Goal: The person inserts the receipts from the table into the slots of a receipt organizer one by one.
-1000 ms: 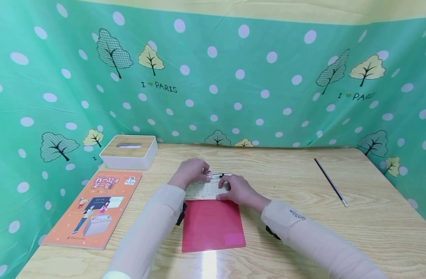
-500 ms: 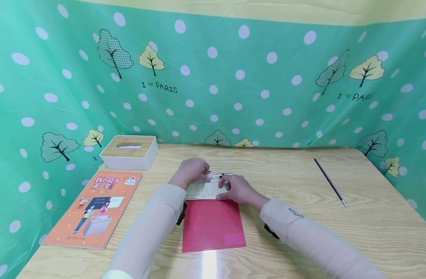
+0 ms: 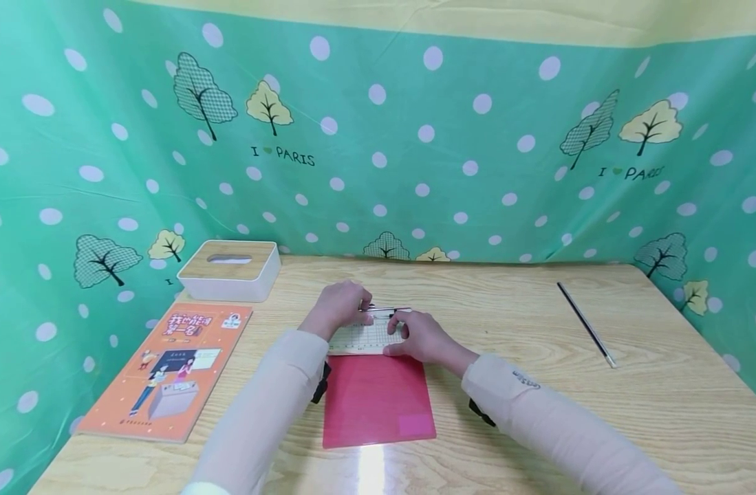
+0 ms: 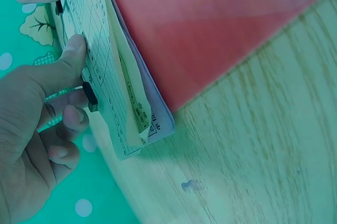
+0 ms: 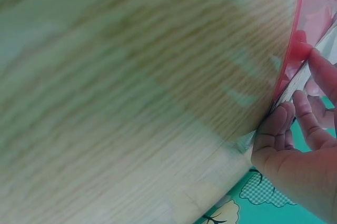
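Observation:
A pad of printed forms [image 3: 366, 337] with a grid on its top sheet lies over the far part of a red translucent folder [image 3: 378, 402]. Along the far edge runs a thin metal fastener [image 3: 390, 308] with black ends. My left hand [image 3: 339, 306] pinches the pad's far edge, its thumb on top; in the left wrist view a black fastener end [image 4: 90, 97] sits beside the thumb and the lower sheets curl at one corner. My right hand [image 3: 424, 337] grips the pad's right side, thumb at the near edge and fingers towards the far edge.
An orange book [image 3: 167, 371] lies at the left, with a white tissue box [image 3: 229, 269] with a wooden lid behind it. A thin dark rod [image 3: 586, 323] lies at the right of the table. A green patterned cloth [image 3: 378, 137] hangs behind the table's far edge.
Both hands keep their places on the pad; the left fingers shift very slightly at the fastener. The pad and folder stay where they were.

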